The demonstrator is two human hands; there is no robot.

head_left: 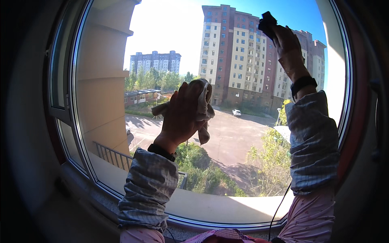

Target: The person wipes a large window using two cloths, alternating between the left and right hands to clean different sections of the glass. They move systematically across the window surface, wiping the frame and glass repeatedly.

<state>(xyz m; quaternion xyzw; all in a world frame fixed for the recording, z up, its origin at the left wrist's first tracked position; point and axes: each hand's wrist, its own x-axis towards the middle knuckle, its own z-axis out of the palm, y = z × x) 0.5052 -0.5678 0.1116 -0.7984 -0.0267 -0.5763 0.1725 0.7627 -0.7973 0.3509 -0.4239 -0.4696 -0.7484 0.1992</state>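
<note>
In front of the large window pane (235, 162), my left hand (177, 117) is closed on a crumpled greyish cloth (204, 106). Part of the cloth hangs below my fingers, and a rolled end sticks out on the left. Up near the top right of the glass, my right hand (287, 43) is raised with its fingers closed round a small, dark, blocky object (267, 23). Its kind is too dark to make out. Both wrists wear dark bands, and grey checked oversleeves cover the forearms.
A metal-edged window frame (79, 133) curves round the pane, with a narrow side window (60, 81) at left. Below runs the sill (101, 198). A thin black cable (278, 208) hangs by my right arm. Outside stand apartment blocks (237, 52), trees and a white car (236, 112).
</note>
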